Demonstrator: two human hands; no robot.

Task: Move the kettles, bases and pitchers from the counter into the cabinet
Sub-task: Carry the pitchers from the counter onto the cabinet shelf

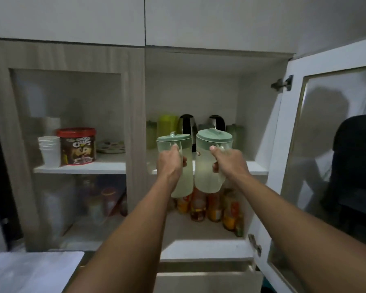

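Observation:
I hold two pale green translucent pitchers with green lids up in front of the open cabinet. My left hand [171, 163] grips the handle of the left pitcher [183, 182]. My right hand [227, 160] grips the handle of the right pitcher [207, 174]. Both pitchers hang just before the upper shelf [256, 167]. At the back of that shelf stand two steel-and-black kettles [187, 125] [217, 122], a lime green pitcher [167, 124] and darker green containers [151, 134] [234, 130].
The cabinet door [330, 144] with a glass pane stands open at the right. Several bottles [211, 206] crowd the lower shelf. Behind the shut glass door at left are stacked cups [49, 151] and a red-lidded tub [77, 145]. A white counter [30, 271] lies at lower left.

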